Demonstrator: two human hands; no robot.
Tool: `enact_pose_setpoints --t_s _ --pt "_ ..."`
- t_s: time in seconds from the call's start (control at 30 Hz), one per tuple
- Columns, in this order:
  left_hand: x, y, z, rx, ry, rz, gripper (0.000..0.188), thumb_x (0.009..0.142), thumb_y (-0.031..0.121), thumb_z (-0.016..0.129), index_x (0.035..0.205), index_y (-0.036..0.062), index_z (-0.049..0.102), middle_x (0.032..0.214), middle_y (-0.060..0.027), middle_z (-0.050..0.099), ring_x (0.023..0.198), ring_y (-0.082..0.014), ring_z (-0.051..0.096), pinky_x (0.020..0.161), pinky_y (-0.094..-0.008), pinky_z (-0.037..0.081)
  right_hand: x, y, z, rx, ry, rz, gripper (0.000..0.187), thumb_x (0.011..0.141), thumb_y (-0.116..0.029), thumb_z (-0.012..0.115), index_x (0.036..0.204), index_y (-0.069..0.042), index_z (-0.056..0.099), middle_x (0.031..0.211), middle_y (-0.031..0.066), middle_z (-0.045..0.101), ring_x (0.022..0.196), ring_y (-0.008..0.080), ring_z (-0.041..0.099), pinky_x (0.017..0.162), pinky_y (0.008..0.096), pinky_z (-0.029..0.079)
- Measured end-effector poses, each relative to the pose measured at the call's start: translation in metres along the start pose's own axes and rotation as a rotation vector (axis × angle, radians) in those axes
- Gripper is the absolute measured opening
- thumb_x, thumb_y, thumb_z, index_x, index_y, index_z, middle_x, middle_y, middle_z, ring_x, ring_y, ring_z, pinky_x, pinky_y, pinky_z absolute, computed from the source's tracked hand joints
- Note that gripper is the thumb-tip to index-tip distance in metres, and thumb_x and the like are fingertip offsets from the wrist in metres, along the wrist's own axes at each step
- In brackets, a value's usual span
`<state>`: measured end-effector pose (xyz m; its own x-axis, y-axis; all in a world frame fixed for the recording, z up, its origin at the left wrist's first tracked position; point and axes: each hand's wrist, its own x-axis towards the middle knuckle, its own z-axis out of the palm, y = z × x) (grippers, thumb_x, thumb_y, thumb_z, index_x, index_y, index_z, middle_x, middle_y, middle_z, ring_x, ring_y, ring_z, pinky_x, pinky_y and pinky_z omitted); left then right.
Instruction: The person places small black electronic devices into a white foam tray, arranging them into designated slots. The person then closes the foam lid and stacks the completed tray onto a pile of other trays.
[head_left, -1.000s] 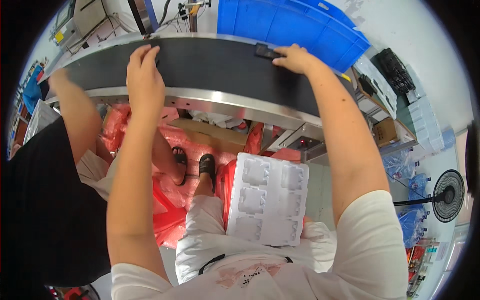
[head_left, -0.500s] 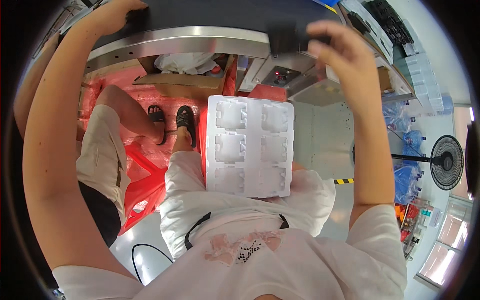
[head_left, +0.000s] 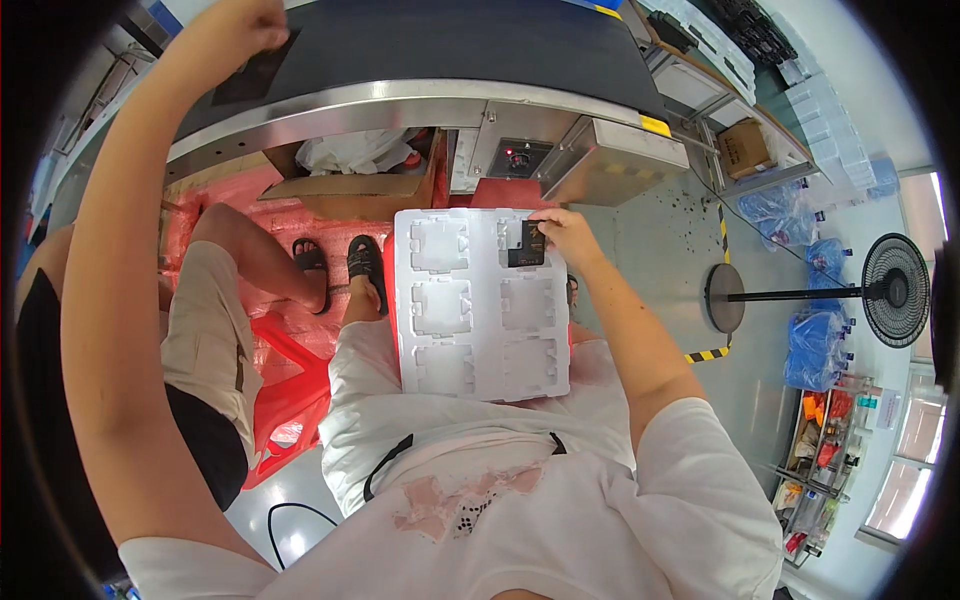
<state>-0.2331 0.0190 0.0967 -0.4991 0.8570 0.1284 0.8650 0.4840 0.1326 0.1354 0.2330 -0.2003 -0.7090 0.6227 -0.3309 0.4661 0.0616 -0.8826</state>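
Note:
A white moulded tray (head_left: 485, 345) with several notched pockets rests across my lap. My right hand (head_left: 570, 235) pinches the upper edge of a flat black part (head_left: 527, 245), which sits in the far right pocket; its exact seating is partly covered by my fingers. At the upper left, my left hand (head_left: 248, 28) reaches over the dark conveyor belt (head_left: 450, 50). Its fingers are curled at the corner of another flat black piece (head_left: 252, 80), low over the belt. The other pockets that show hold nothing.
A metal belt edge (head_left: 380, 105) runs across in front of me, with a metal box (head_left: 625, 165) below it at the right. Close on my left sits another person (head_left: 195, 320). An open carton (head_left: 345, 190) lies under the belt. A standing fan (head_left: 893, 290) is at the right.
My right hand has come down from the belt to the tray, bringing the black part into the far right pocket. The left hand's fingers have curled at the belt. The view has shifted.

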Motion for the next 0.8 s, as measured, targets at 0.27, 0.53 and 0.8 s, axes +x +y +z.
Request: enact_pose_setpoints --t_s 0.27,0.53,0.8 --pt "-0.112 0.121 0.059 -1.018 -0.187 -0.091 0.015 0.08 0.016 0.065 0.089 0.0034 0.065 0.079 0.0012 0.058 0.075 -0.007 0.054 0.066 -0.0235 0.044 -0.014 0.015 0.012 -0.81 0.178 -0.474 0.032 0.073 -0.003 0.06 0.105 -0.003 0.062 0.114 0.0179 0.052 0.105 0.0328 0.049 0.089 0.0411 0.039" --pt "-0.117 0.109 0.266 -1.065 -0.275 -0.182 0.02 0.079 0.017 0.066 0.092 0.0018 0.067 0.075 -0.0028 0.062 0.07 -0.0098 0.055 0.066 -0.0245 0.043 -0.057 0.022 0.032 -1.045 0.13 -0.529 0.047 0.079 -0.013 0.057 0.124 -0.005 0.047 0.134 0.013 0.039 0.122 0.0315 0.039 0.091 0.0485 0.036" --pt "-0.121 0.11 0.316 -0.587 0.187 0.014 0.035 0.072 0.029 0.07 0.103 0.0135 0.067 0.109 -0.0104 0.054 0.106 -0.031 0.046 0.088 -0.0397 0.04 -0.065 0.026 0.038 -1.056 0.126 -0.435 0.047 0.083 -0.015 0.052 0.129 -0.006 0.043 0.139 0.0119 0.034 0.128 0.0307 0.032 0.095 0.0478 0.035"
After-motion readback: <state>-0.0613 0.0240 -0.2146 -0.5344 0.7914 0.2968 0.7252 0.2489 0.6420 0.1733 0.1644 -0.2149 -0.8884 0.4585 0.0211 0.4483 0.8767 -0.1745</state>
